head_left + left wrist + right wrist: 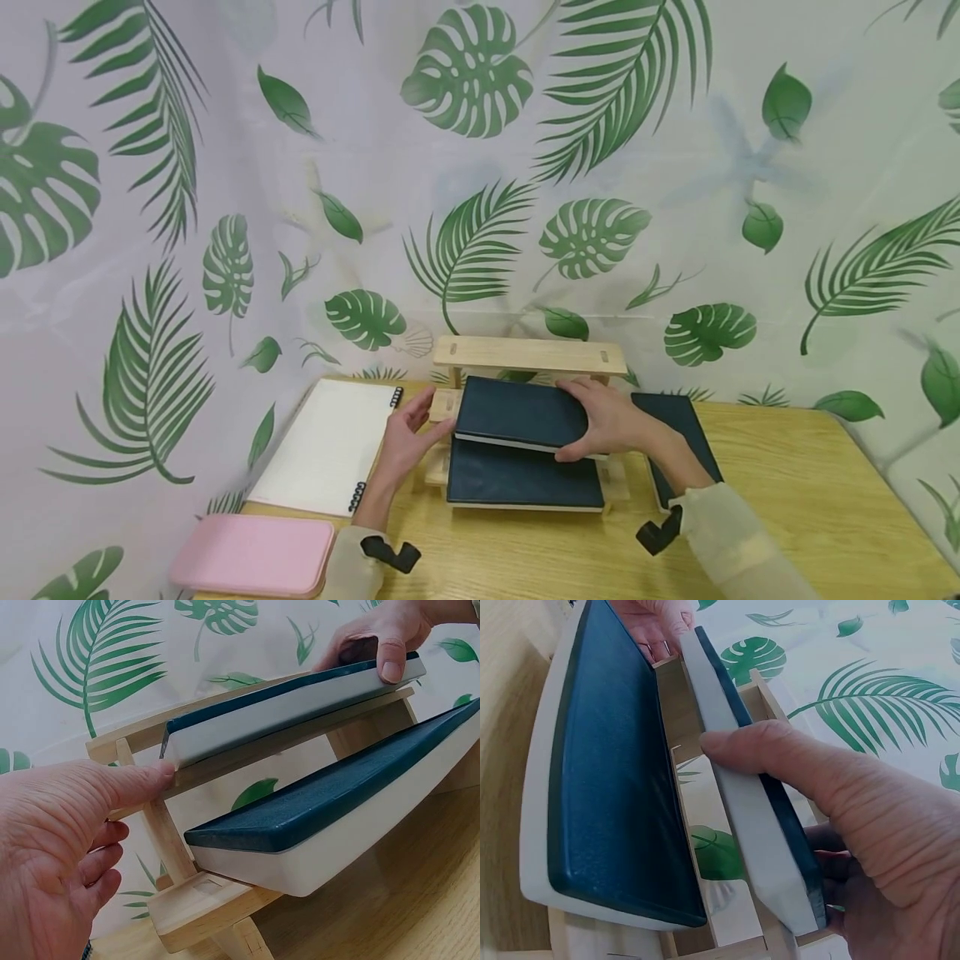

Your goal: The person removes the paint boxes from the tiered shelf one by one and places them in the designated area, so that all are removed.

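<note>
On the middle shelf of the wooden rack (525,358), the right hand (611,421) grips the book (521,412) by its right edge, thumb across the pages. The left hand (408,433), fingers straight, touches the book's left corner. Bare table (787,500) lies open in front.

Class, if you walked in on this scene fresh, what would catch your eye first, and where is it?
First, the dark blue notebook on the middle tier of the wooden rack, gripped at its right end by the right hand while the left hand touches its left corner. A second blue notebook lies on the tier below. Behind everything hangs a backdrop of large green leaves.
</note>
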`<state>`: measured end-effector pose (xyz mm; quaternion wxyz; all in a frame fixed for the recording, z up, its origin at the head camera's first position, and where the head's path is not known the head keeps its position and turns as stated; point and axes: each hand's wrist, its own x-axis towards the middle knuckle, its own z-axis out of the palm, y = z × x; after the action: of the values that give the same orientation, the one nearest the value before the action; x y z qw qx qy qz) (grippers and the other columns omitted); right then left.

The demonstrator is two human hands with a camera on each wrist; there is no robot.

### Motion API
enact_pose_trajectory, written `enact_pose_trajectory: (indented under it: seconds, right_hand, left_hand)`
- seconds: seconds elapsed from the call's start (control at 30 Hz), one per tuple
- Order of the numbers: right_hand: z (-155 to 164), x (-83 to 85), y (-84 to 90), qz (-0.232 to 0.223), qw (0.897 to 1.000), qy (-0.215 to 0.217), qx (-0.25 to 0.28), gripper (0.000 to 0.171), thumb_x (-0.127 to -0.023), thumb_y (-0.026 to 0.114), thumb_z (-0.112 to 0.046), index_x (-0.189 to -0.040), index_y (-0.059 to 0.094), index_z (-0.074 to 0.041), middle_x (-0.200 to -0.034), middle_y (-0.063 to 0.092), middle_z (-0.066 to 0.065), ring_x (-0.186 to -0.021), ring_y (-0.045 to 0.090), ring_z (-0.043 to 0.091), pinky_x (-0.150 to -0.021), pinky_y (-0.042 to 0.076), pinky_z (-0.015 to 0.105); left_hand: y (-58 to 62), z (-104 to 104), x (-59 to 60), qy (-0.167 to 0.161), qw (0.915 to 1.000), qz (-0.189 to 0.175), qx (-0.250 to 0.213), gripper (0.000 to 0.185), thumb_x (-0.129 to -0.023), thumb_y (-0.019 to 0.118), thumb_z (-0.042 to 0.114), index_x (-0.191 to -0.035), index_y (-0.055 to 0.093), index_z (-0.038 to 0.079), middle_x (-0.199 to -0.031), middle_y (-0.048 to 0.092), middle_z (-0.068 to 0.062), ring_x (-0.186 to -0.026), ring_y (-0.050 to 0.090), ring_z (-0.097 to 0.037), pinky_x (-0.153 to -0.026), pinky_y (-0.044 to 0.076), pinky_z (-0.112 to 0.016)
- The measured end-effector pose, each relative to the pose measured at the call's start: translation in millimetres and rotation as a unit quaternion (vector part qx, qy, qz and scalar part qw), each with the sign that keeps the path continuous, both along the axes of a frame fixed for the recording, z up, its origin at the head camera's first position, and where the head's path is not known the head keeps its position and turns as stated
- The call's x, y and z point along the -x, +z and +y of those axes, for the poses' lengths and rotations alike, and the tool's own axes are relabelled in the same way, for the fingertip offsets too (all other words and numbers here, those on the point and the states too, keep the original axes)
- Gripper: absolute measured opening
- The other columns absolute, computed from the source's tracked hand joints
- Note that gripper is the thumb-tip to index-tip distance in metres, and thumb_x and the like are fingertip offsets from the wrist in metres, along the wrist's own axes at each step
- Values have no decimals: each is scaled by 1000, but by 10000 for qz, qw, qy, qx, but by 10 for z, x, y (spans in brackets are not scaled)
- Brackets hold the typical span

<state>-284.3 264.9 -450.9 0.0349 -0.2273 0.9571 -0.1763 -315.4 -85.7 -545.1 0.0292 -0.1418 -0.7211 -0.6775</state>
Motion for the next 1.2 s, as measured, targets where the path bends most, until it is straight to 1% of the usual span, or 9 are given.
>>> enact_pose_trajectory:
  seconds: [0.17, 0.37, 0.57, 0.7, 0.87, 1.0, 1.1, 1.2]
  right_hand:
    - [15, -2, -50, 85, 9995, -35, 301, 115, -70, 88, -63, -157, 44, -2, -153, 49, 24, -134, 51, 46, -103, 47, 68]
    - [67, -24, -118, 121, 9960, -185, 862, 111, -68, 92, -59, -157, 47, -8, -155, 47, 22, -136, 49, 45, -103, 46, 70]
    - [76, -60, -115, 307, 9925, -156, 1173, 109, -69, 92, -57, -156, 48, -10, -155, 47, 21, -137, 47, 46, -103, 45, 72]
    - [64, -114, -57, 397, 9909, -208, 1267, 106, -70, 92, -54, -155, 49, -11, -155, 47, 20, -137, 47, 45, -103, 45, 71]
    - [78, -252, 71, 560, 9906, -288, 1211, 106, -68, 93, -55, -155, 48, -13, -154, 48, 20, -138, 46, 46, -104, 44, 72]
    - [127, -366, 163, 760, 9880, -387, 1289, 108, -67, 95, -53, -156, 47, -13, -151, 47, 18, -133, 50, 43, -103, 47, 69]
    - [188, -450, 230, 948, 9848, -491, 1371, 108, -68, 96, -50, -155, 47, -10, -149, 47, 18, -131, 50, 42, -102, 48, 69]
    - [259, -517, 290, 1081, 9819, -659, 1411, 109, -68, 97, -47, -155, 46, -6, -148, 46, 20, -129, 49, 42, -101, 48, 67]
  left_hand:
    - [-13, 2, 5, -7, 10000, 6, 1, 72, -93, 81, 11, -155, 47, -2, -160, 46, -20, -150, 41, -35, -124, 34, -50]
    - [-14, 17, 1, -121, 9999, 4, -59, 71, -94, 80, 10, -156, 47, 1, -162, 42, -21, -151, 39, -34, -125, 33, -49]
    - [-23, 10, 6, -89, 9998, -63, -145, 71, -93, 80, 10, -155, 47, 1, -161, 44, -20, -151, 40, -34, -125, 33, -49]
    - [-18, 1, 10, -42, 9999, -79, -133, 71, -93, 81, 10, -155, 48, 0, -160, 46, -18, -150, 41, -35, -124, 33, -49]
    - [-9, 4, -4, 9, 9998, -138, -152, 71, -92, 82, 12, -154, 49, 1, -159, 48, -16, -150, 42, -33, -124, 34, -48]
    - [-10, 5, 2, 14, 9998, -142, -146, 71, -93, 82, 13, -155, 50, 3, -160, 47, -16, -150, 42, -32, -124, 34, -47]
    - [-7, 6, 3, 24, 9997, -166, -149, 70, -93, 82, 14, -155, 50, 5, -160, 48, -15, -150, 43, -30, -124, 35, -45]
    - [-13, -4, 2, 4, 9997, -158, -188, 71, -92, 82, 13, -155, 50, 4, -159, 48, -15, -149, 43, -30, -124, 35, -45]
